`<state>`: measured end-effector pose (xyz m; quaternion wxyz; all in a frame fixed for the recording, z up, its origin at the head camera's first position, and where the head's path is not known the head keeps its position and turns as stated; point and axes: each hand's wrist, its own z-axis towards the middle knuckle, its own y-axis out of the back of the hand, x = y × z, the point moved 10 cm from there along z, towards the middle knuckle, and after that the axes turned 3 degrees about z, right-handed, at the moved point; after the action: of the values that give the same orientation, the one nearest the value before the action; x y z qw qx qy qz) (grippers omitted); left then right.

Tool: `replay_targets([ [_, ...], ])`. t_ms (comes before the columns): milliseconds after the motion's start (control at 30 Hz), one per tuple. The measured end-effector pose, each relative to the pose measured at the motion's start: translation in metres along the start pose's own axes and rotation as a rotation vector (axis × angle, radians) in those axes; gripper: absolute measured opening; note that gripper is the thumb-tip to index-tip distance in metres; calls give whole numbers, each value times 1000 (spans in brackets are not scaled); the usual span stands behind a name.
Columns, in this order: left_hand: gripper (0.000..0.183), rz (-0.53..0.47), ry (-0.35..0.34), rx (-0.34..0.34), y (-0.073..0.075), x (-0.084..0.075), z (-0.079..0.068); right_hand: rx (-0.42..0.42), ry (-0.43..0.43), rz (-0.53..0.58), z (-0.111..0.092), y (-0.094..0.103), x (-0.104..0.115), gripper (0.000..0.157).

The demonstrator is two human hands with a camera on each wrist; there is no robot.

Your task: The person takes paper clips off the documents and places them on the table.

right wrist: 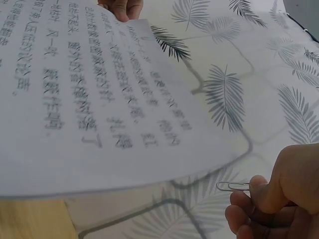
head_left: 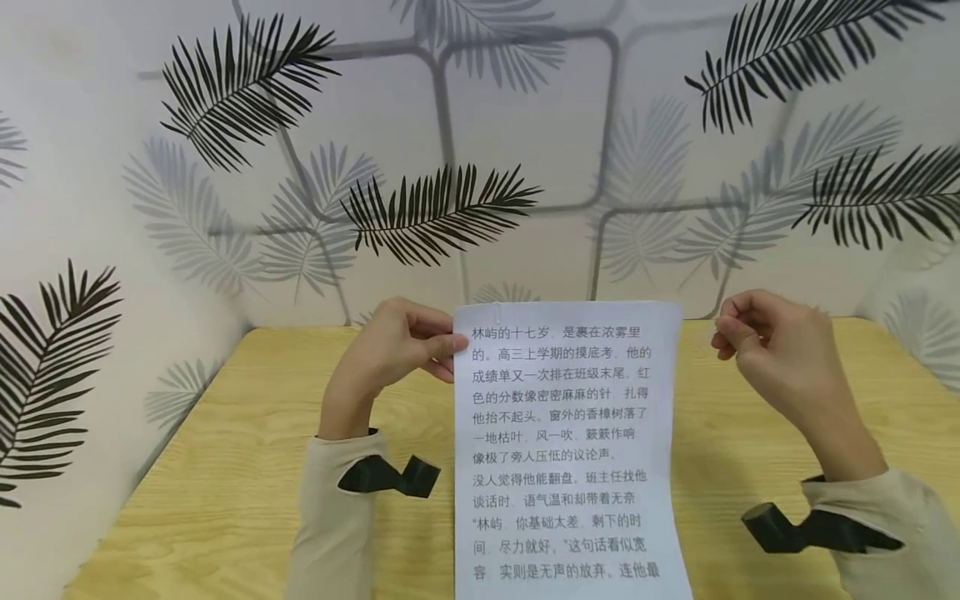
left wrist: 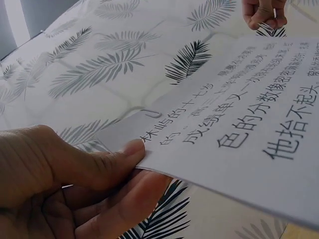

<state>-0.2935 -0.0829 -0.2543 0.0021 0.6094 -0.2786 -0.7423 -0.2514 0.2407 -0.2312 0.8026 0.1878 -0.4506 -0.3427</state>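
My left hand (head_left: 397,350) pinches the upper left edge of a white sheaf of paper (head_left: 562,467) printed with Chinese text, thumb in front and fingers behind. The paper stands up facing me, its lower part running out of the head view. A paper clip (left wrist: 152,114) sits on its top edge near the left corner, close to my thumb. To the right of the paper, my right hand (head_left: 780,358) holds a second, silvery paper clip (right wrist: 232,186) between thumb and forefinger. That clip points toward the paper's upper right corner, apart from it.
A yellow wood-grain table (head_left: 225,467) lies under both hands. Behind it rises a pale wall (head_left: 525,108) patterned with dark and grey feathery leaves. Each sleeve carries a black wrist mount, the left mount (head_left: 390,477) and the right mount (head_left: 817,530).
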Motion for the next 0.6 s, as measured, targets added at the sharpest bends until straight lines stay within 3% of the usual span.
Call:
replay_targets([
  [167,11,-51,9,71,-9,11,5,114,-26,-82,-24,-10,-32,10],
  [333,12,-118,-2,153,-23,33,11,360,-116,-95,-53,-31,-80,13],
  [433,12,-159,-27,180,-31,48,11,502,-231,-4,-68,-43,-108,17],
  [600,14,-222,-52,143,-32,74,6,646,-391,257,-82,-72,-134,23],
])
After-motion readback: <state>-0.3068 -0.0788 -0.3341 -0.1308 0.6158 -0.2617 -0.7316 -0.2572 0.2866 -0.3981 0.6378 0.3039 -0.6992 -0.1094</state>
